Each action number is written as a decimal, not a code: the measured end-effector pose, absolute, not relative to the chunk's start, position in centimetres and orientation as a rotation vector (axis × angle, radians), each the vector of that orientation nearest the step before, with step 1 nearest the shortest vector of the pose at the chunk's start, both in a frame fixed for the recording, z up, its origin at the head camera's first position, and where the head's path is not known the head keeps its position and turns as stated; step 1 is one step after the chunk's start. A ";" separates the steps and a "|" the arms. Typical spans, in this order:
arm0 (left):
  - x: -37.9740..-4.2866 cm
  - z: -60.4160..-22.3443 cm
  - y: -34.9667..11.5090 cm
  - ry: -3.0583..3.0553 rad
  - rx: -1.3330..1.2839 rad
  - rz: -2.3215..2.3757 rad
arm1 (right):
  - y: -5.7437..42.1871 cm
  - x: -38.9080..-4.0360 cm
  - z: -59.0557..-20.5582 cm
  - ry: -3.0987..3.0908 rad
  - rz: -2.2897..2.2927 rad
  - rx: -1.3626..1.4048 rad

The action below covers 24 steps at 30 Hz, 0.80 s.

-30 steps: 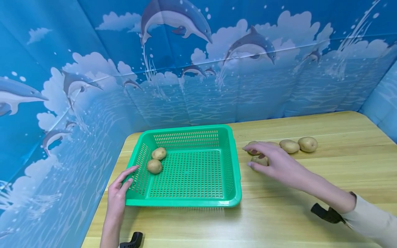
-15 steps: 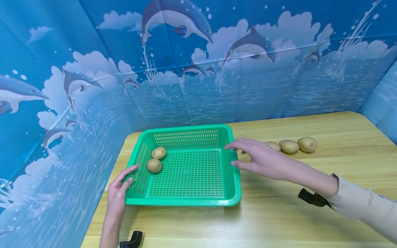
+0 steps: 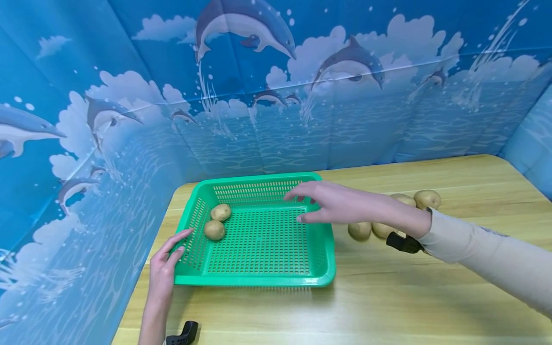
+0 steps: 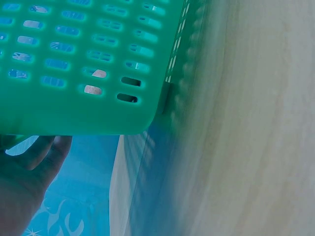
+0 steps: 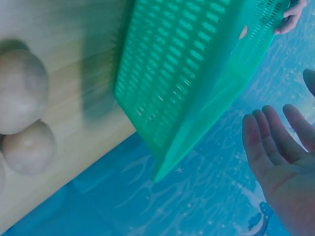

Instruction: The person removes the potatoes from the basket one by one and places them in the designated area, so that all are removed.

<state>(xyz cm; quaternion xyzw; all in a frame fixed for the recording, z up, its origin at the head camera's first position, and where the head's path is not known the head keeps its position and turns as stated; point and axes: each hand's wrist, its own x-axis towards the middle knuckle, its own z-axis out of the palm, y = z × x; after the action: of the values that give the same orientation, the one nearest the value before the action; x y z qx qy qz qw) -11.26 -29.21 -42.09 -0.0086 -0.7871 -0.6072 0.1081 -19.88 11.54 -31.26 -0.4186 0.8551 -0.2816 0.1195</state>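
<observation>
A green perforated plastic basket (image 3: 258, 282) sits on the wooden table with two potatoes (image 3: 214, 231) at its left side. My left hand (image 3: 163, 266) grips the basket's left rim, its thumb and a finger reaching over the inside; the left wrist view shows that hand (image 4: 29, 172) at the rim. Over the basket's right side hovers my right hand (image 3: 327, 202), palm down, fingers spread and lightly bent. The right wrist view shows the bare palm of this hand (image 5: 285, 172), holding nothing. More potatoes (image 3: 360, 231) lie on the table beneath and beside the right forearm, which partly covers them.
Farther right on the table lies another potato (image 3: 428, 199). A blue curtain (image 3: 276, 124) printed with dolphins stands behind and at both sides of the wooden table (image 3: 388, 297). A black wrist strap device (image 3: 403, 243) sits under the right wrist.
My right hand has moved left from the potatoes to above the basket's right side. Potatoes near the basket that the hand covered now show below the forearm. My left hand stays at the rim.
</observation>
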 end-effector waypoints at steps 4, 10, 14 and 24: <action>-11.3 -42.0 -29.3 -2.320 -0.032 -1.786 | 10.1 -20.9 -31.0 2.468 -0.813 -1.256; -11.3 -42.0 -29.3 -2.321 -0.026 -1.792 | 7.9 -22.0 -30.9 2.431 -0.858 -1.253; -11.3 -42.0 -29.3 -2.324 -0.022 -1.784 | 6.5 -22.6 -30.8 2.402 -0.933 -1.245; -11.4 -42.1 -29.4 -2.326 -0.026 -1.779 | 3.0 -23.8 -30.3 2.392 -1.119 -1.293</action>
<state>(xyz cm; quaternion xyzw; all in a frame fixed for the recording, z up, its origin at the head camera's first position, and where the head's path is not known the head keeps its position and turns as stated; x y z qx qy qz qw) -11.37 -29.35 -42.06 -0.0087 -0.7897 -0.6042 0.1063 -23.76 3.04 -30.32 -0.4376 0.8094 -0.3785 0.1003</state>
